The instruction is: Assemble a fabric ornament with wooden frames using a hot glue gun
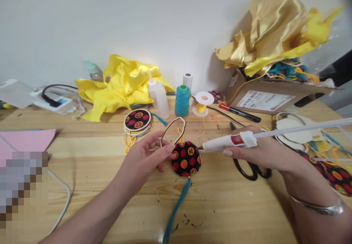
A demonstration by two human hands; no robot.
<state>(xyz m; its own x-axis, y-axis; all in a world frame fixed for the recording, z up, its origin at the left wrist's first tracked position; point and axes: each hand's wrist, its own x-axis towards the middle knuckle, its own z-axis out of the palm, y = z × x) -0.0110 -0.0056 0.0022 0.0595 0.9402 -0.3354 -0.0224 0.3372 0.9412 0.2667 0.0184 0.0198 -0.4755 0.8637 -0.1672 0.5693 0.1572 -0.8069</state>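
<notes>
Over the counter, left fingers hold a pale loop and the patterned disc, presumably steadying it for the glue gun right fingers grip, nozzle at the disc's rim.

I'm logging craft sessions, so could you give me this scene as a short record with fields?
Surface: wooden table
Left hand: holds a pale frame, fingertips at the left edge of a patterned disc
Right hand: holds a white glue gun, nozzle at the disc's upper right edge; contact unclear
Disc: black with red and flowered dots, teal tassel below
Under right hand: black-handled scissors
Behind hands: teal thread spool, yellow thread spool, marker
Back left: yellow fabric
Back right: cardboard box, gold fabric on top
</notes>
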